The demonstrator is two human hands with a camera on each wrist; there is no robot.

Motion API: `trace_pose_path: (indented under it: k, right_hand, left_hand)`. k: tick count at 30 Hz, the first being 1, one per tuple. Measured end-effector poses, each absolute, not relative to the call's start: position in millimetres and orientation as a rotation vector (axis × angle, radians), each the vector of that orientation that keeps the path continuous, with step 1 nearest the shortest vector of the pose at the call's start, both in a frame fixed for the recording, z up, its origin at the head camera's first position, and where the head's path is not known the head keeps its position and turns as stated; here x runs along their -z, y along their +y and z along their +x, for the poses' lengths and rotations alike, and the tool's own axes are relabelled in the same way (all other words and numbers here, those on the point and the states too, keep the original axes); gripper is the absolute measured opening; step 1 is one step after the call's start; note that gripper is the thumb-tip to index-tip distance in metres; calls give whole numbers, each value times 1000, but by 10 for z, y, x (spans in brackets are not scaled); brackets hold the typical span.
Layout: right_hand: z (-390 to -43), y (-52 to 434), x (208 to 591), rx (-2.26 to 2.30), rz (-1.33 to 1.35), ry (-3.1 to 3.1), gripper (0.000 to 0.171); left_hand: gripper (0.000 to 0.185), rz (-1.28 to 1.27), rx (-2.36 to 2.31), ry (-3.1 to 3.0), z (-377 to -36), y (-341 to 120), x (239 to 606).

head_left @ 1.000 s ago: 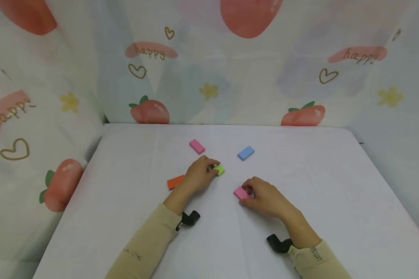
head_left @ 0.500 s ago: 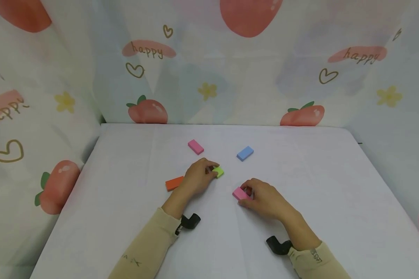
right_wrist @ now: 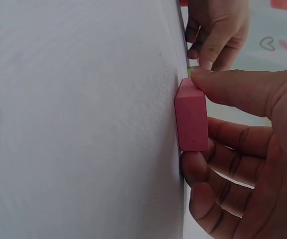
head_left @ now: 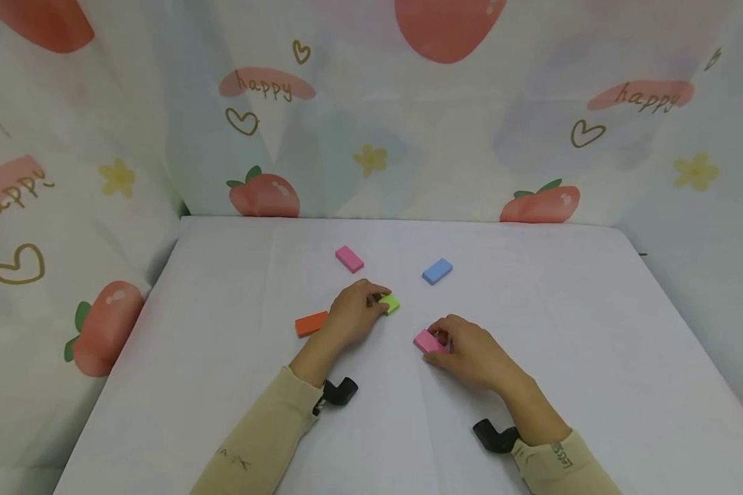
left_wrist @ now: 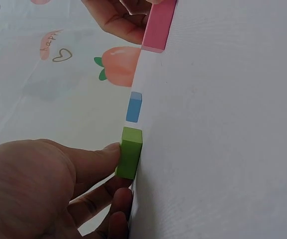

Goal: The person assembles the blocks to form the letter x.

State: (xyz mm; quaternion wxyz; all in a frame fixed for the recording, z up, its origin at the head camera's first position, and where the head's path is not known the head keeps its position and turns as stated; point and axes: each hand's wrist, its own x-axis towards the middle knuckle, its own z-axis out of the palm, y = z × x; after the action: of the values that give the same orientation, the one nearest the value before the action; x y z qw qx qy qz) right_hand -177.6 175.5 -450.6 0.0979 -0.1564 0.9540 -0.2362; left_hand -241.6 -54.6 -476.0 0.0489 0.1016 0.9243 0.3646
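1. Beige sleeves (head_left: 560,459) cover both forearms, nearer the person than the green block (head_left: 391,303). A black wrist fitting (head_left: 494,436) juts out by the right cuff, presumably angled so that it faces that hand's work.
2. The near pink block (right_wrist: 192,122) sits nearer than the green block and to its right. The right hand (head_left: 473,350) pinches it, thumb on one side and fingers curled against the other, parted only by the block's width. Gripping it from the right probably steadies it while leaving bare the end on the green block's side.
3. The orange block (head_left: 310,324) lies to the left of the green block and slightly nearer. One end is hidden by the left arm; no fingers seem to hold it.
4. The left hand (head_left: 353,309) pinches the green block itself between thumb and curled fingers, the gap just filled by it. Both held blocks seem to rest on the white cloth (head_left: 371,440), which likely bears their weight, so a light grip would do.
5. The blue block (head_left: 437,271) lies beyond the green block and to its right, untouched, a broad face up, likely its steadiest pose.
6. The far pink block (head_left: 349,259) lies beyond the green block and to its left, likewise flat and untouched.
7. The printed backdrop (head_left: 433,179) hangs farthest beyond the green block.
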Motion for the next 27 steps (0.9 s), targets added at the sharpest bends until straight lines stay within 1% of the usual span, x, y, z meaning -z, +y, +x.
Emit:
trace_pose_path:
  k: [27]
  right_hand:
    - [-1767, 1717, 4535, 659, -489, 2901, 37]
  left_hand:
    - [28, 273, -1130, 2831, -2401, -518, 4745]
